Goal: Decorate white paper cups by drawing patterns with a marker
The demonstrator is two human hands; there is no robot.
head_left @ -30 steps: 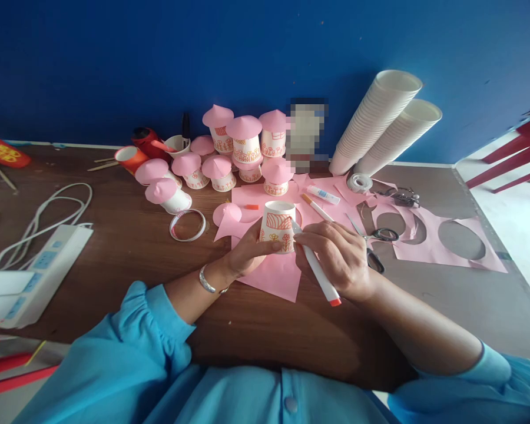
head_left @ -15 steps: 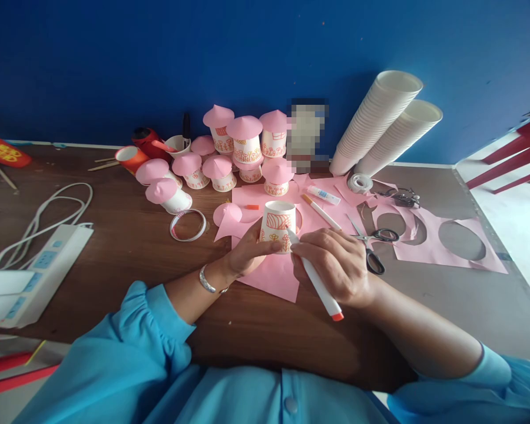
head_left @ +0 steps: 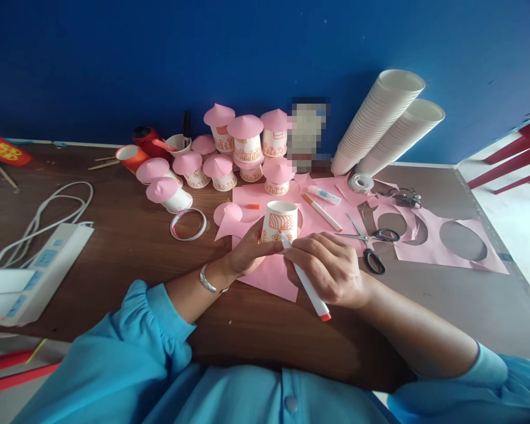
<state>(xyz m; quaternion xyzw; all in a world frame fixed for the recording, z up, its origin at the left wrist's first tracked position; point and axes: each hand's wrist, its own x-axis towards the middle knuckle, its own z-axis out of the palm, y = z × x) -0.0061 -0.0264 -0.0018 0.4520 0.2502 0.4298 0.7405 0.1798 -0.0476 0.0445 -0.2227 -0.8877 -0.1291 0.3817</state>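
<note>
My left hand (head_left: 250, 250) is closed round a white paper cup (head_left: 282, 213), its thumb across the front. Orange lines on the cup form a patterned box, with small flowers below. In my right hand (head_left: 329, 265) is a white marker (head_left: 310, 288) with an orange end, held like a pen. Its tip is at the cup's front, by the drawn flowers. Under and behind the cup lie sheets of pink paper (head_left: 274, 285). An orange marker cap (head_left: 251, 206) and a pink paper cone (head_left: 228, 213) rest just beyond my left hand.
Behind stand several decorated cups with pink cone roofs (head_left: 245, 126). Scissors (head_left: 373, 238), a second marker (head_left: 322, 212), a glue stick (head_left: 325, 195) and tape (head_left: 361, 183) lie to the right. Two tall cup stacks (head_left: 380, 121) lean at the wall. A power strip (head_left: 44, 274) is at left.
My right hand has shifted slightly left with the marker, its tip moving from the cup's right side toward the middle of its front. The left hand still holds the cup.
</note>
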